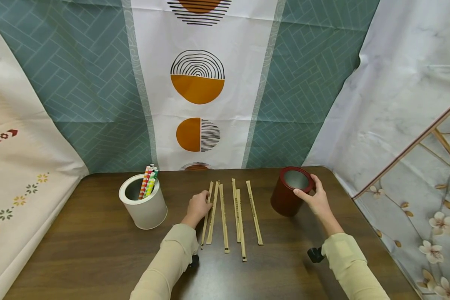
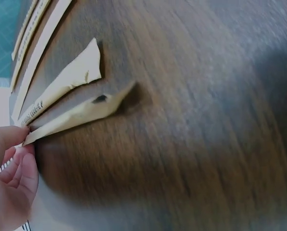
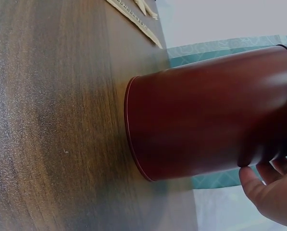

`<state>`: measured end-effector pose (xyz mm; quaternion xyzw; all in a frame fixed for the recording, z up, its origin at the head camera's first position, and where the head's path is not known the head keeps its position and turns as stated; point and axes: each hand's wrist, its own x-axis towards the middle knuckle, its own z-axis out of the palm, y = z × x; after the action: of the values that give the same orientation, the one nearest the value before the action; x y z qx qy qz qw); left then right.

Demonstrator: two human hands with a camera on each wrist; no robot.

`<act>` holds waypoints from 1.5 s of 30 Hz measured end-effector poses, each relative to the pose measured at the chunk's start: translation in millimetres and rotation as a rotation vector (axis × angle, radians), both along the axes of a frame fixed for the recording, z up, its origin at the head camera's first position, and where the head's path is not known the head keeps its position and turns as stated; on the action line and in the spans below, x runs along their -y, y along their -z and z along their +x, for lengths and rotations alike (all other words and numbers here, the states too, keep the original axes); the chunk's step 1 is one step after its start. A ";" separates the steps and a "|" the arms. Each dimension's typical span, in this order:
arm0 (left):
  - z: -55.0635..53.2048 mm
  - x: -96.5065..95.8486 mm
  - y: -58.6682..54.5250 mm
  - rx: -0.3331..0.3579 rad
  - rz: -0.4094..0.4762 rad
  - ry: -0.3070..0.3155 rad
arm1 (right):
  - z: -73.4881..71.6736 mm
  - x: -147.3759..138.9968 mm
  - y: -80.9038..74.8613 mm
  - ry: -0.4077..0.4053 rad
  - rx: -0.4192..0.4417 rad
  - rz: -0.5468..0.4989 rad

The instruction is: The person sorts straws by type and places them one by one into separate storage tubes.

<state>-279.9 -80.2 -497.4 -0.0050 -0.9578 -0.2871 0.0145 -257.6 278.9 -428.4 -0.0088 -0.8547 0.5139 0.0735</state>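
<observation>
My left hand [image 1: 198,206] pinches the leftmost paper-wrapped straw [image 2: 81,115] between thumb and fingers, and that straw lies low over the table. Close beside it lies another tan wrapped straw [image 2: 68,74], near the fingertips. Over at the right, my right hand [image 1: 316,198] grips a dark red cylindrical canister [image 1: 286,202] near its rim, thumb on the near side and fingers around the right side. The canister stands upright with its open top showing a grey inside. In the right wrist view the fingers [image 3: 251,185] touch the canister's side.
Several more wrapped straws [image 1: 224,221] lie roughly parallel across the middle of the brown table [image 1: 78,250]. A white canister [image 1: 144,212] stands at the left, with several colourful patterned tubes [image 1: 148,183] upright in it. Patterned cloths [image 1: 303,62] hang behind and at the sides.
</observation>
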 end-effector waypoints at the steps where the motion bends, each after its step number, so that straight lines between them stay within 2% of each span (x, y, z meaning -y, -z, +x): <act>1: 0.3 0.1 0.0 0.003 0.030 -0.007 | -0.1 0.1 -0.1 0.000 -0.001 0.002; 4: 1.1 0.5 -0.9 0.008 0.097 -0.021 | -0.3 0.3 -0.6 -0.003 -0.004 0.005; 11: -1.5 1.5 -6.5 0.016 0.110 -0.017 | -0.9 0.2 0.5 -0.004 -0.008 0.001; 18: -7.5 -1.6 -24.7 0.026 0.157 0.001 | -0.5 -1.3 2.4 -0.004 -0.014 -0.013; 25: -14.1 -7.3 -41.3 0.026 0.275 0.003 | -0.6 -2.0 3.8 -0.005 -0.019 -0.015; 30: -16.0 -13.9 -58.5 0.028 0.380 0.044 | -0.1 -2.6 4.1 -0.011 -0.023 -0.021; 35: -15.2 -21.9 -81.2 0.051 0.479 0.083 | -0.1 -2.3 4.1 -0.017 -0.028 -0.031; 40: -16.1 -29.9 -103.2 0.064 0.564 0.098 | -0.1 -2.0 4.0 -0.019 -0.029 -0.030; 45: -18.6 -39.0 -122.2 0.035 0.613 0.102 | -0.5 -1.8 4.2 -0.017 -0.032 -0.020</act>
<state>-298.5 -41.2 -375.2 -0.0436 -0.8253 -0.5628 -0.0158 -258.2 280.7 -432.6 0.0059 -0.8482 0.5231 0.0829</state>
